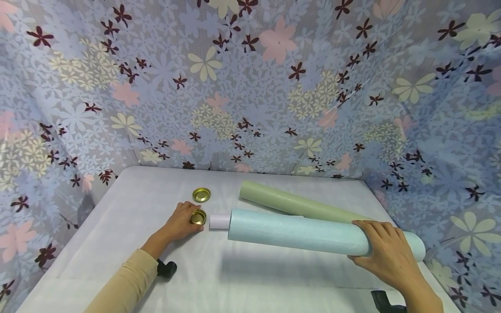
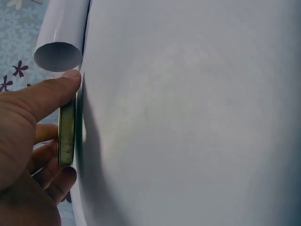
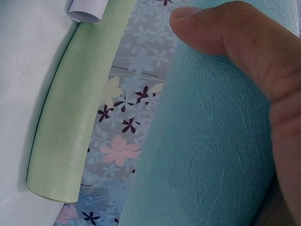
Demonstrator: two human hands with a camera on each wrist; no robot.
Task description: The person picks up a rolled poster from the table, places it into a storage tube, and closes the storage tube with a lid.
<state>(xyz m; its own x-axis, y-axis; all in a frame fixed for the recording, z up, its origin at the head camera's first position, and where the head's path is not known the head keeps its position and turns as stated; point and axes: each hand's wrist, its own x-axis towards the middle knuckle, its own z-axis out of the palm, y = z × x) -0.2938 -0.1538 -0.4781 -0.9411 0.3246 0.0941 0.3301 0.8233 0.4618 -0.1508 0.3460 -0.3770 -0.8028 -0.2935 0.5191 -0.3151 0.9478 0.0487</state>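
Note:
My left hand holds a gold jar lid by its rim at the left of the table. In the left wrist view, the lid's edge shows between the thumb and the other fingers. My right hand grips a light blue textured roll near its right end, with the thumb on the near side. That roll is raised over the table and casts a shadow below. Partly hidden behind it lies a white paper roll, its left end just right of the held lid.
A second gold lid lies flat beyond my left hand. Behind the blue roll, a pale green roll lies slanted across the white table. A floral cloth hangs along the back and sides.

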